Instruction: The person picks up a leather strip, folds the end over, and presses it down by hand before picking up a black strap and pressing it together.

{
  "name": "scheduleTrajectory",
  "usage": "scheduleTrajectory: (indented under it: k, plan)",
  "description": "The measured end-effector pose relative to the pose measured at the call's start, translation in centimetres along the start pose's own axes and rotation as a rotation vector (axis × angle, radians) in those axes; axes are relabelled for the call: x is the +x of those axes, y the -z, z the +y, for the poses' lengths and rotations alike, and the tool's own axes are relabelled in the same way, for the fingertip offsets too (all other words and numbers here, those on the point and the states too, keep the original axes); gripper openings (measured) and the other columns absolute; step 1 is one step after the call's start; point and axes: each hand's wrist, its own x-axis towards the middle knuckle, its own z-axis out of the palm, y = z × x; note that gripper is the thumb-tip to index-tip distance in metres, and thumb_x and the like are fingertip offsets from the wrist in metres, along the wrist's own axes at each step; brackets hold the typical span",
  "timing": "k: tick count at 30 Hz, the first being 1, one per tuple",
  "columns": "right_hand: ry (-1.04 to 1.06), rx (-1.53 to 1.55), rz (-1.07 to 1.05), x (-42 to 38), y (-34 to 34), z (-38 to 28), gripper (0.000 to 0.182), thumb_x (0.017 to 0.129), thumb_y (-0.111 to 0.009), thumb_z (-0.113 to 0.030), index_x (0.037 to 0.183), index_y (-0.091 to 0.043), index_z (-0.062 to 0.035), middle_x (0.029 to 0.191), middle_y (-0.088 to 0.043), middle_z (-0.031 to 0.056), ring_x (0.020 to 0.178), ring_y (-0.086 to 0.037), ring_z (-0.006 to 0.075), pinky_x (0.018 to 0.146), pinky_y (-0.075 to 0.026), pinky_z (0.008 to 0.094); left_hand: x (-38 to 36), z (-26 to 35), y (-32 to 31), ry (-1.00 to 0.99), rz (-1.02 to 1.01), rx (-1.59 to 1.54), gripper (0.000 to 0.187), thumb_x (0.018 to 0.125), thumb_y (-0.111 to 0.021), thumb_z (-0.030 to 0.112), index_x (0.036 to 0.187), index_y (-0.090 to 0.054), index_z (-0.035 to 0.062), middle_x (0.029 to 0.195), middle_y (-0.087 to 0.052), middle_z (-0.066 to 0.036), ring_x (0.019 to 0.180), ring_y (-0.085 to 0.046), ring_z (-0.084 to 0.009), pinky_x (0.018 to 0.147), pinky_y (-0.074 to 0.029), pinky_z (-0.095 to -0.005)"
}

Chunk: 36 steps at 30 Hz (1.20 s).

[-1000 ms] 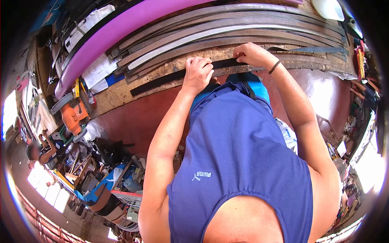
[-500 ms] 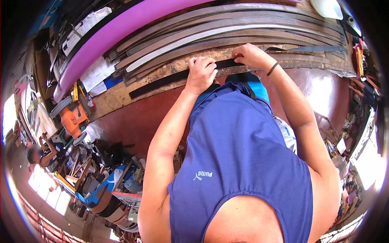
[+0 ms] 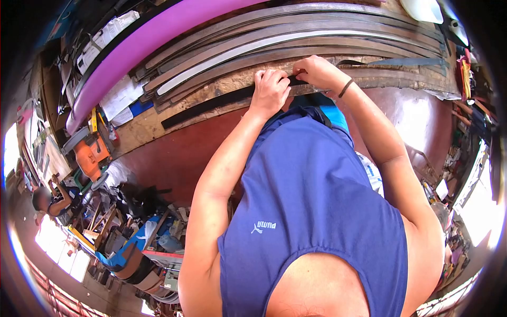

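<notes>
A black strip point(image 3: 211, 108) lies along the near edge of the wooden workbench point(image 3: 140, 132). My left hand point(image 3: 270, 92) rests over the strip with its fingers curled down around it. Just to the right, my right hand point(image 3: 317, 73) pinches the strip's right end, close to the fingertips of my left hand. Beyond both hands, long brown and grey strips point(image 3: 232, 53) lie side by side, with one white strip point(image 3: 253, 46) among them.
A long pink sheet point(image 3: 142, 45) curves along the bench's far side. Papers point(image 3: 120, 99) and an orange tool point(image 3: 91, 154) are at the left. Another person point(image 3: 58, 203) is at the far left. A white container point(image 3: 422, 9) stands at the top right.
My left hand has moved right along the black strip, closer to my right hand. My right hand has shifted slightly left. The whole view has also shifted a little.
</notes>
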Motion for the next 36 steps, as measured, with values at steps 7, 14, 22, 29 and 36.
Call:
scheduleTrajectory:
  k: [7, 14, 22, 29, 36]
  plan:
    - [0.01, 0.01, -0.152, -0.6, 2.7, 0.0, 0.037, 0.085, -0.074, -0.02, 0.118, -0.066, -0.0047, 0.099, -0.074, 0.0199, 0.093, -0.071, 0.0381, 0.083, -0.055, 0.0457, 0.3, 1.1, 0.0, 0.032, 0.005, 0.063, 0.014, 0.081, -0.075, 0.016, 0.094, -0.069, 0.0129, 0.106, -0.064, 0.001, 0.106, -0.058, -0.0225, 0.096, -0.037, -0.0456]
    - [0.128, -0.096, -0.25, -4.9, 8.4, 4.4, 0.042, 0.083, -0.075, -0.015, 0.121, -0.063, -0.0025, 0.096, -0.073, 0.0218, 0.089, -0.071, 0.0382, 0.078, -0.054, 0.0464, 0.3, 2.0, -0.8, 0.123, 0.005, 0.147, 0.012, 0.083, -0.076, 0.018, 0.093, -0.071, 0.013, 0.109, -0.069, 0.0, 0.109, -0.061, -0.0236, 0.099, -0.037, -0.0452]
    - [0.097, 0.089, -0.217, -6.4, 8.2, 9.4, 0.026, 0.089, -0.071, -0.013, 0.112, -0.062, -0.0041, 0.088, -0.07, 0.0167, 0.076, -0.068, 0.0319, 0.073, -0.052, 0.0431, 0.0, 3.2, -1.8, 0.205, 0.055, 0.238, 0.01, 0.081, -0.076, 0.015, 0.09, -0.071, 0.0135, 0.109, -0.068, 0.001, 0.109, -0.061, -0.0228, 0.102, -0.036, -0.0465]
    - [0.137, 0.124, -0.161, -6.4, 7.2, 10.5, 0.022, 0.09, -0.069, -0.012, 0.11, -0.064, -0.0043, 0.086, -0.071, 0.0185, 0.07, -0.072, 0.0279, 0.068, -0.056, 0.043, 0.5, 3.6, -2.3, 0.237, 0.036, 0.241, 0.012, 0.079, -0.077, 0.016, 0.089, -0.072, 0.0141, 0.108, -0.068, 0.003, 0.112, -0.06, -0.021, 0.103, -0.034, -0.0499]
    - [0.067, 0.109, -0.214, -6.4, 7.3, 10.0, 0.024, 0.091, -0.07, -0.014, 0.112, -0.065, -0.0043, 0.086, -0.072, 0.016, 0.073, -0.07, 0.0298, 0.072, -0.054, 0.0432, 2.6, 5.1, -4.7, 0.16, 0.034, 0.221, 0.011, 0.08, -0.078, 0.017, 0.09, -0.074, 0.015, 0.108, -0.068, 0.004, 0.111, -0.06, -0.0201, 0.103, -0.034, -0.0485]
